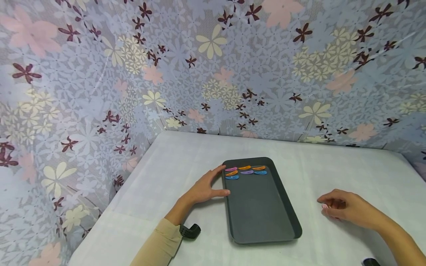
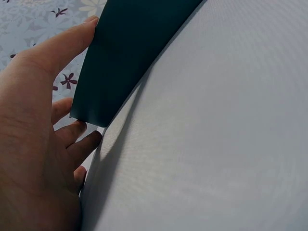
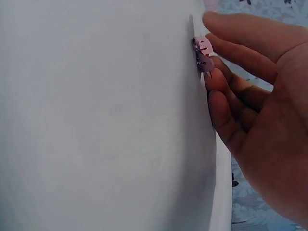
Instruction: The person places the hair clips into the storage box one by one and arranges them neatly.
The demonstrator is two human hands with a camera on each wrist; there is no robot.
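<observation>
A dark grey tray (image 1: 256,210) lies on the white table, with several snap hair clips (image 1: 246,172) in orange, pink, purple and blue lined up at its far end. Along the tray's left side rests my left hand (image 1: 204,188), thumb and fingers spread wide. In the left wrist view its thumb touches the tray's rim (image 2: 115,57) and the other fingertips are at the far corner. To the right of the tray, my right hand (image 1: 349,207) curves loosely over pink hair clips (image 3: 204,45). Its fingertips are right at them, while the thumb stands apart.
The table (image 1: 173,159) is covered in white cloth. Behind it and at the left hangs flowered fabric (image 1: 213,74). A black wrist device (image 1: 190,231) sits at the left sleeve, and another dark device (image 1: 370,262) shows at the bottom right.
</observation>
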